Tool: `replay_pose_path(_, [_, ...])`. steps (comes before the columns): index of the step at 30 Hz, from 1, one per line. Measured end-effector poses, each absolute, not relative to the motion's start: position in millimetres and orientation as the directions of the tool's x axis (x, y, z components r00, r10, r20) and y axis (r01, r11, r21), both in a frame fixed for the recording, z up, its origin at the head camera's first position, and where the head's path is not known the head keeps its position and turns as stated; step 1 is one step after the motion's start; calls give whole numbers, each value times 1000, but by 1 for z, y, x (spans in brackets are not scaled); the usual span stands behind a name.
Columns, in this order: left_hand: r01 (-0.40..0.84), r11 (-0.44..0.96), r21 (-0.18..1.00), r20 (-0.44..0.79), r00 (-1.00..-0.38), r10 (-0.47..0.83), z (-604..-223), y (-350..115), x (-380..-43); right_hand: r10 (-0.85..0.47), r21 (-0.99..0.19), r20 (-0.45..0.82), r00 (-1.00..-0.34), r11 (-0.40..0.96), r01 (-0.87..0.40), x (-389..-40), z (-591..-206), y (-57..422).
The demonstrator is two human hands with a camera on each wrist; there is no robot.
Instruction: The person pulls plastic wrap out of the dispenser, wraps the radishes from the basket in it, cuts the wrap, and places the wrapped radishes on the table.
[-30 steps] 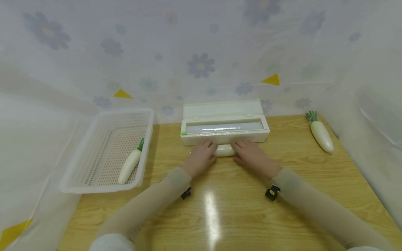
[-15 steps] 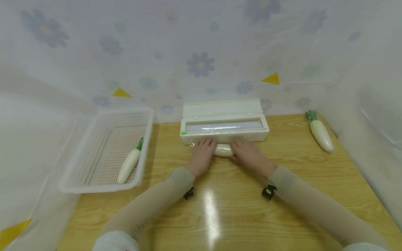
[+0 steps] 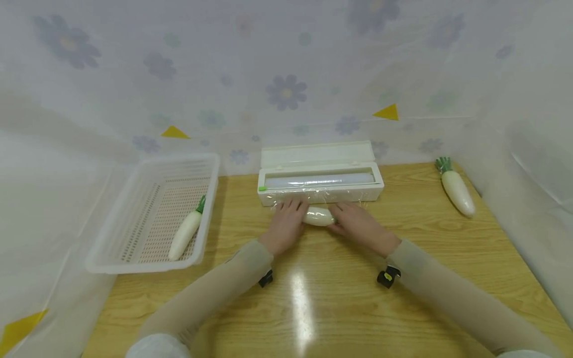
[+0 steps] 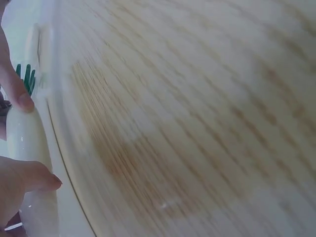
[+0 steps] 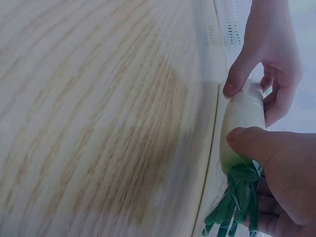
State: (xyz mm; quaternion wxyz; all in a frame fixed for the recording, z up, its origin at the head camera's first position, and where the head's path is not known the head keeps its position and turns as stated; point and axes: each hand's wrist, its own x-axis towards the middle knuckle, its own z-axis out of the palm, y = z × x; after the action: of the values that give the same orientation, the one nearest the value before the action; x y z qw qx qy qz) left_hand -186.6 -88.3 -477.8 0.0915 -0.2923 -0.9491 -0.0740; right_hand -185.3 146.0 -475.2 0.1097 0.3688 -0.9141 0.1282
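Note:
Just in front of the white cling film dispenser (image 3: 322, 195), both hands hold a white radish (image 3: 319, 216) lying crosswise. My left hand (image 3: 286, 223) grips its leafless end, thumb on the near side and fingers over the far side. Near the green leaves (image 5: 237, 202), my right hand (image 3: 361, 226) grips the other end the same way. Shiny clear film covers the radish and its leaves in the right wrist view. More film shows in wrinkles along the dispenser's front. The dispenser's lid (image 3: 317, 155) stands raised, with the film roll (image 3: 320, 181) inside.
At the left stands a white plastic basket (image 3: 152, 270) with another radish (image 3: 185, 234) in it. A third radish (image 3: 457, 193), glossy, lies at the far right of the wooden table (image 3: 340, 308). A flowered sheet (image 3: 286, 119) hangs behind the table.
The radish has turned a little between my hands and sits slightly nearer to me. More wrinkled film shows in front of the dispenser. Both hands have shifted only slightly.

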Motion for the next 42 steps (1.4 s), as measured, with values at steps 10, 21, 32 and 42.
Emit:
replay_pose_path(10, [581,804,126,217,-807,550,-478,-96,-181,-656,-225,237,-717,681,-697,-176,-471,143])
replay_pose_path(21, [610,764,210,96,-791,605,-478,-101,-156,-644,-342,106,-758,692,-635,-161,-479,157])
replay_pose_path(32, [661,685,307,86,-736,672,-479,-105,-130,-685,-466,55,-727,626,-625,-141,-478,172])
replay_pose_path(42, [628,712,315,35,-757,653,-481,-110,-128,-737,-259,171,-654,607,-752,-141,-493,169])
